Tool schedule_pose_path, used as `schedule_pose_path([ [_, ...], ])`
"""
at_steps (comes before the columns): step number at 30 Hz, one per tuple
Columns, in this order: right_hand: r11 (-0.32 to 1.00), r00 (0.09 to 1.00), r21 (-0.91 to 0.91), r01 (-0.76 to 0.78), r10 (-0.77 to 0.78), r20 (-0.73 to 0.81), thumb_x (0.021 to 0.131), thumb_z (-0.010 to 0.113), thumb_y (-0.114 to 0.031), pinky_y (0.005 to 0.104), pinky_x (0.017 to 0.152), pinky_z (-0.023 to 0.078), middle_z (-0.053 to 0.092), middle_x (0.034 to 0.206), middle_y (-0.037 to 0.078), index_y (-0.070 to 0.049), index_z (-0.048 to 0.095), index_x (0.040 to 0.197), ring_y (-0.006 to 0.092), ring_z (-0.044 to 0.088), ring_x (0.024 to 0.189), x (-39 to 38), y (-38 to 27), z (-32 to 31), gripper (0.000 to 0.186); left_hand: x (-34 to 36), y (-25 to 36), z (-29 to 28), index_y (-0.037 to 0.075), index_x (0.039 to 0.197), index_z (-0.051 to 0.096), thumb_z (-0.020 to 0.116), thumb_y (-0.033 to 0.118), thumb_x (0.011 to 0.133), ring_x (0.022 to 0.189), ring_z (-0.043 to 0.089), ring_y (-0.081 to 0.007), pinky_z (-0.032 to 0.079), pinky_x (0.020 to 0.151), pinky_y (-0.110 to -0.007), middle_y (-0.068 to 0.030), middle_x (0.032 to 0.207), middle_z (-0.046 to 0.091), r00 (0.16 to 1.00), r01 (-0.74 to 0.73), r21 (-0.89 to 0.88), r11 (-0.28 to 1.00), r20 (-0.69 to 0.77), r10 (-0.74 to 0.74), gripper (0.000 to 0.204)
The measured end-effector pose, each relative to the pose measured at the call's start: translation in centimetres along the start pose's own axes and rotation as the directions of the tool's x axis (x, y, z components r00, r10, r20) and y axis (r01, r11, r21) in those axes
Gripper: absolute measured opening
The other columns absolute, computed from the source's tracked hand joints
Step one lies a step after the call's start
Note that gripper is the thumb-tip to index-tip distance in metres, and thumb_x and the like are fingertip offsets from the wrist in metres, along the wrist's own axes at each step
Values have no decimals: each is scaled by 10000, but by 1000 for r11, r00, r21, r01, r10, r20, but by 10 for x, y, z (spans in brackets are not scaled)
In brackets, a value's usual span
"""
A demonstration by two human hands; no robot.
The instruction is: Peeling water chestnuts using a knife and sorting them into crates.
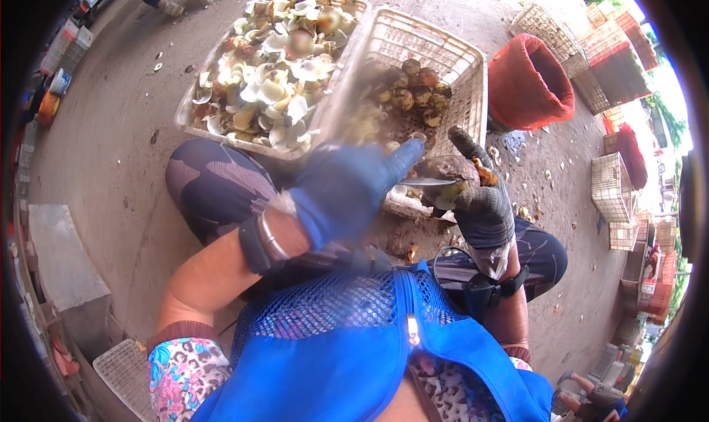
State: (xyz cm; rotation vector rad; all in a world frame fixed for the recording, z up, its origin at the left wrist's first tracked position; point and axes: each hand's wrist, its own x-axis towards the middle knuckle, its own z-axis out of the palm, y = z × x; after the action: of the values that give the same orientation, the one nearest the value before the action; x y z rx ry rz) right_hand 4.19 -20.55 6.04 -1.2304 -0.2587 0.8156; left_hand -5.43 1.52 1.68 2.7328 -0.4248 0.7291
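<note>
Shellfish (449, 172), a rounded brown shell, sits cupped in the right hand (481, 200), which wears a dark knitted glove; the fingers curl around its far side and the thumb rises behind it, so the hand is closed firmly about the shell. A knife (427, 181) with a thin pale blade lies across the near face of the shell, its tip reaching the opening where yellowish flesh shows. The blade runs back into the left hand (347, 189), which wears a blue glove and is blurred; it is closed around the handle (the handle itself is hidden inside the fist), with one finger stretched along toward the blade. The shell thus lies just to the right of the left hand and directly within the right one, held above the person's knees and over the near rim of a white plastic basket (458, 75). That basket holds a small heap of whole brown shellfish at its middle. Beside it, to the left and touching it, a second basket (193, 104) is filled with opened white and tan shells. A red sack (528, 82) stands open just beyond the first basket, on the concrete ground (111, 149).
</note>
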Motion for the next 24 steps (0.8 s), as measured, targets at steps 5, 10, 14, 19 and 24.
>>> schedule_pose_path([
  [5,903,974,391,-178,106,198,779,764,-277,334,691,564,688,1039,172,7,352,1538,247,678,802,15,29,2,909,2,-9,43,101,1293,629,653,159,915,539,616,-255,489,468,-370,-86,705,615,994,-37,-56,998,-109,31,383],
  [10,984,986,-53,167,-168,-7,808,788,-107,291,850,575,666,1239,158,20,297,1558,205,687,1012,29,28,-12,906,0,-2,40,97,1335,600,636,114,912,617,669,-274,534,531,-373,-116,775,659,986,167,-78,983,1,-167,424],
  [14,955,971,-210,208,-227,-71,755,803,12,307,856,581,702,1141,100,-14,273,1589,171,688,994,28,17,-20,989,-7,1,24,81,1398,556,634,101,902,624,662,-286,521,530,-407,-120,766,645,989,125,-148,981,-56,-135,503],
  [19,934,977,-294,202,-214,-10,797,778,50,266,873,568,690,1130,62,-43,273,1597,130,669,982,23,11,-5,951,0,12,28,76,1504,475,570,56,876,685,660,-309,525,607,-439,-135,825,672,964,251,-89,964,116,-240,635],
  [24,910,944,-259,325,-331,21,682,906,-3,352,949,578,566,1378,158,-116,271,1594,228,652,1154,8,1,11,1117,12,26,46,45,1509,459,610,82,857,674,674,-327,524,590,-446,-168,823,685,947,218,-303,928,-165,-276,670],
])
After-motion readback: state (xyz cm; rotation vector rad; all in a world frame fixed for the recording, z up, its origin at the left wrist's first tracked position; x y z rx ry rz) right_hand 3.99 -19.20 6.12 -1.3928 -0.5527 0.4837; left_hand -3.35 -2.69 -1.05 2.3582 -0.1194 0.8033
